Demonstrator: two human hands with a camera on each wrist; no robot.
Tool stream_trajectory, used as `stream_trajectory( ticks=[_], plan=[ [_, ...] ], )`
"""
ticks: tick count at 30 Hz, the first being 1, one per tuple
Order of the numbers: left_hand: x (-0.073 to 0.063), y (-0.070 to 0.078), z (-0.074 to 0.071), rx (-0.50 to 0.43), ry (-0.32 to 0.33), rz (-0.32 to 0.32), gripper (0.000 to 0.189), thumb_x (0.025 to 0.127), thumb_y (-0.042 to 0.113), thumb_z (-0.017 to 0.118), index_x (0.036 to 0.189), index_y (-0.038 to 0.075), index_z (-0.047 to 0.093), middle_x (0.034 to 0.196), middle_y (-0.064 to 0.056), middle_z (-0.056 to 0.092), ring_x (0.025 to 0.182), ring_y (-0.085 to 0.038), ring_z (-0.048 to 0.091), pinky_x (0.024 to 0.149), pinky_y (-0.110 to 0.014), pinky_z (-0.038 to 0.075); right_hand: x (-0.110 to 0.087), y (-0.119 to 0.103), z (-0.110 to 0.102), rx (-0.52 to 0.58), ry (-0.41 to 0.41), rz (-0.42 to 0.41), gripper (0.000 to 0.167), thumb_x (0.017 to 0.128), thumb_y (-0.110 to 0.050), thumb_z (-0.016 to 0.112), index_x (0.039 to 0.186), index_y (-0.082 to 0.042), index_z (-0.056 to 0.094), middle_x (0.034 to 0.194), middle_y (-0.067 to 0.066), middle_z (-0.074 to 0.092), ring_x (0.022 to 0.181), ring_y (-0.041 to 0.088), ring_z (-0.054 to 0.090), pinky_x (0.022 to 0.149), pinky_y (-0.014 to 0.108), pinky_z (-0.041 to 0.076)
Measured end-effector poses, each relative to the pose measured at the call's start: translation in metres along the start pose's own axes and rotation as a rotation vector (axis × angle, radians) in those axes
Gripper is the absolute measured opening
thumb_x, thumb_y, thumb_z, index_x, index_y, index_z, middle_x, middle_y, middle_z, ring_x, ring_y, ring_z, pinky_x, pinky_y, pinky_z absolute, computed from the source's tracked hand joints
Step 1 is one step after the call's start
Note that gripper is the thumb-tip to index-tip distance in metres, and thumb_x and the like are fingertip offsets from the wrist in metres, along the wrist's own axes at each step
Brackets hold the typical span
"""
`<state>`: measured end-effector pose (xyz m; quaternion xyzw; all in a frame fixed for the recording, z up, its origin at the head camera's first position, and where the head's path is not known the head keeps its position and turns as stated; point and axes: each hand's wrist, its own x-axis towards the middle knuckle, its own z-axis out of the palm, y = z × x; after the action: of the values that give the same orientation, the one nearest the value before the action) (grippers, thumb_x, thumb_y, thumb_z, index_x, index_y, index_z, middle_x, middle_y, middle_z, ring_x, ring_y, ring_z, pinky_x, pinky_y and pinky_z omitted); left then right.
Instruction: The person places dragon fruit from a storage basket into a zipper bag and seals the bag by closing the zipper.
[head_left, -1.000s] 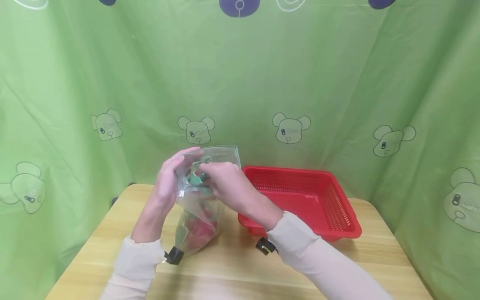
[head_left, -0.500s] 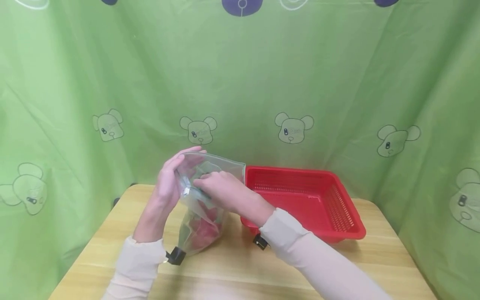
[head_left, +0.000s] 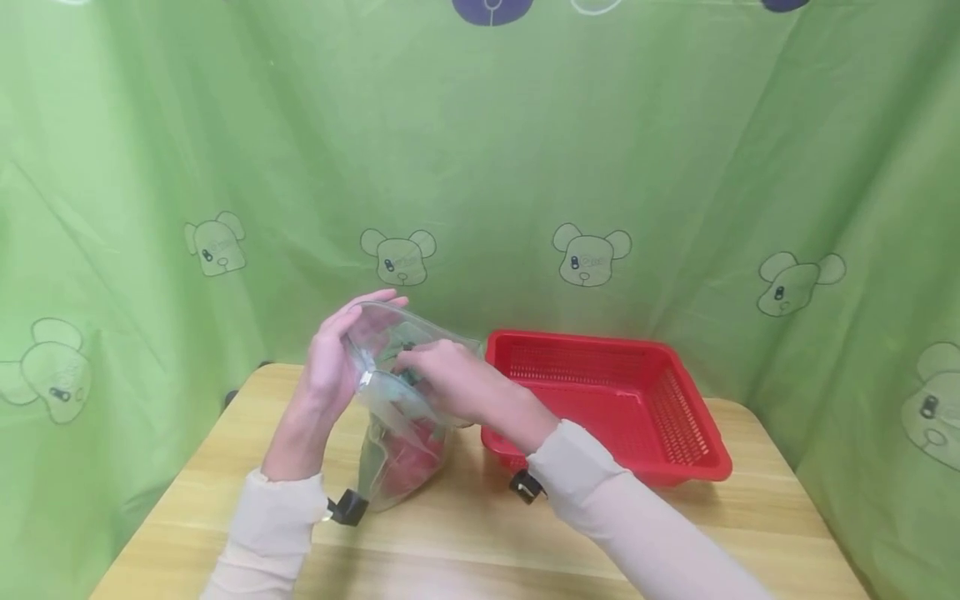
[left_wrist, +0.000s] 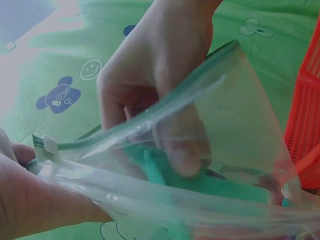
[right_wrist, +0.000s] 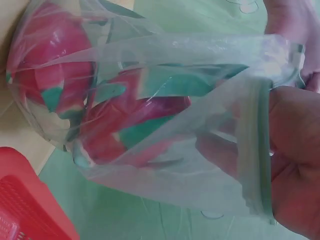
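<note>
A clear slider zip bag (head_left: 405,462) stands on the table, its mouth wide. Inside lie several glossy red-and-green pieces (right_wrist: 142,112), some with a pale band; their exact kind is unclear. My left hand (head_left: 333,362) holds the bag at the slider end of its rim, thumb and fingers on either side of the plastic. My right hand (head_left: 453,375) reaches into the mouth from the right. In the left wrist view, its thumb presses on a green piece (left_wrist: 220,187) seen through the plastic, and its curled fingers are partly hidden behind it.
A red perforated plastic basket (head_left: 600,417) sits on the right of the wooden table (head_left: 480,542), close beside the bag. Green curtain cloth (head_left: 480,150) with bear prints hangs behind and at both sides. Black camera mounts (head_left: 348,507) stick out from the wrists.
My right hand has sunk a little deeper into the bag with the green piece, which showed higher in the mouth before. The bag's far rim has slanted down rightward. My left hand stays nearly still.
</note>
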<state>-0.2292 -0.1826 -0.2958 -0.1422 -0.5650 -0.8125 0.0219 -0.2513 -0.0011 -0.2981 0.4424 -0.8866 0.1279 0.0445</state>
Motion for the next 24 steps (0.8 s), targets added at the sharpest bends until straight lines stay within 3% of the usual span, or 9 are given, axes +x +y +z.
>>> stream_trajectory(
  ticks=[3, 5, 9, 11, 13, 15, 18, 20, 24],
  plan=[
    [0.0, 0.001, 0.001, 0.01, -0.004, -0.007, 0.049, 0.111, 0.021, 0.023, 0.147, -0.001, 0.046, 0.146, -0.018, 0.056, 0.134, -0.028, 0.052, 0.123, -0.053, 0.022, -0.01, 0.003, -0.003, 0.038, 0.075, -0.004, 0.027, 0.091, -0.002, 0.075, 0.115, -0.013, 0.075, 0.106, -0.001, 0.075, 0.092, 0.012, 0.068, 0.084, 0.025, 0.058],
    [0.0, 0.001, 0.001, 0.02, -0.005, -0.009, 0.049, 0.111, 0.022, 0.023, 0.148, -0.001, 0.046, 0.146, -0.018, 0.056, 0.134, -0.029, 0.052, 0.123, -0.053, 0.023, -0.019, 0.003, -0.005, 0.052, 0.174, -0.005, 0.025, 0.091, -0.002, 0.076, 0.113, -0.013, 0.074, 0.105, -0.001, 0.074, 0.09, 0.011, 0.067, 0.081, 0.023, 0.058],
    [-0.001, 0.001, 0.002, 0.038, -0.004, -0.012, 0.049, 0.111, 0.022, 0.023, 0.147, -0.001, 0.047, 0.145, -0.017, 0.057, 0.134, -0.03, 0.052, 0.122, -0.054, 0.024, -0.045, 0.0, -0.006, 0.07, 0.513, 0.029, 0.02, 0.09, -0.004, 0.077, 0.109, -0.009, 0.073, 0.103, 0.002, 0.072, 0.091, 0.014, 0.065, 0.079, 0.024, 0.059],
    [-0.001, 0.001, 0.002, 0.045, -0.006, -0.011, 0.048, 0.111, 0.022, 0.023, 0.146, 0.0, 0.048, 0.145, -0.017, 0.057, 0.134, -0.03, 0.052, 0.122, -0.054, 0.024, -0.057, -0.001, -0.001, 0.072, 0.685, 0.092, 0.019, 0.091, -0.008, 0.077, 0.109, -0.006, 0.071, 0.103, 0.005, 0.069, 0.092, 0.017, 0.062, 0.078, 0.028, 0.059],
    [-0.001, 0.002, 0.003, 0.046, -0.01, -0.005, 0.048, 0.111, 0.023, 0.024, 0.145, 0.0, 0.049, 0.145, -0.018, 0.057, 0.134, -0.03, 0.052, 0.122, -0.054, 0.025, -0.067, -0.001, 0.005, 0.106, 0.767, 0.2, 0.027, 0.091, -0.014, 0.078, 0.115, -0.005, 0.067, 0.102, 0.005, 0.064, 0.084, 0.017, 0.058, 0.069, 0.028, 0.057],
    [-0.002, 0.002, 0.003, 0.04, -0.009, -0.001, 0.048, 0.111, 0.023, 0.024, 0.145, 0.0, 0.049, 0.145, -0.018, 0.057, 0.134, -0.029, 0.053, 0.122, -0.053, 0.025, -0.074, 0.001, 0.013, 0.154, 0.749, 0.322, 0.043, 0.09, -0.02, 0.08, 0.126, -0.006, 0.06, 0.098, 0.004, 0.058, 0.077, 0.015, 0.055, 0.062, 0.027, 0.054],
    [-0.003, 0.003, 0.002, 0.021, -0.002, 0.001, 0.047, 0.111, 0.022, 0.024, 0.144, 0.0, 0.05, 0.143, -0.017, 0.058, 0.133, -0.028, 0.053, 0.122, -0.052, 0.026, -0.079, 0.004, 0.024, 0.268, 0.619, 0.429, 0.057, 0.091, -0.02, 0.08, 0.138, -0.009, 0.049, 0.086, -0.001, 0.055, 0.064, 0.011, 0.051, 0.052, 0.024, 0.049],
    [-0.004, 0.004, 0.001, 0.019, 0.0, 0.004, 0.047, 0.111, 0.021, 0.023, 0.143, 0.001, 0.051, 0.142, -0.016, 0.06, 0.132, -0.027, 0.054, 0.122, -0.052, 0.027, -0.08, 0.007, 0.027, 0.352, 0.57, 0.447, 0.054, 0.094, -0.014, 0.075, 0.141, -0.01, 0.049, 0.079, -0.001, 0.056, 0.06, 0.012, 0.052, 0.05, 0.024, 0.049],
    [-0.002, 0.007, 0.0, 0.05, -0.01, 0.025, 0.047, 0.111, 0.02, 0.024, 0.141, 0.001, 0.054, 0.14, -0.014, 0.062, 0.13, -0.028, 0.055, 0.119, -0.055, 0.03, -0.078, 0.012, 0.014, 0.54, 0.596, 0.448, 0.043, 0.098, -0.003, 0.062, 0.14, -0.011, 0.053, 0.071, 0.004, 0.057, 0.052, 0.02, 0.056, 0.046, 0.029, 0.051]
  ],
)
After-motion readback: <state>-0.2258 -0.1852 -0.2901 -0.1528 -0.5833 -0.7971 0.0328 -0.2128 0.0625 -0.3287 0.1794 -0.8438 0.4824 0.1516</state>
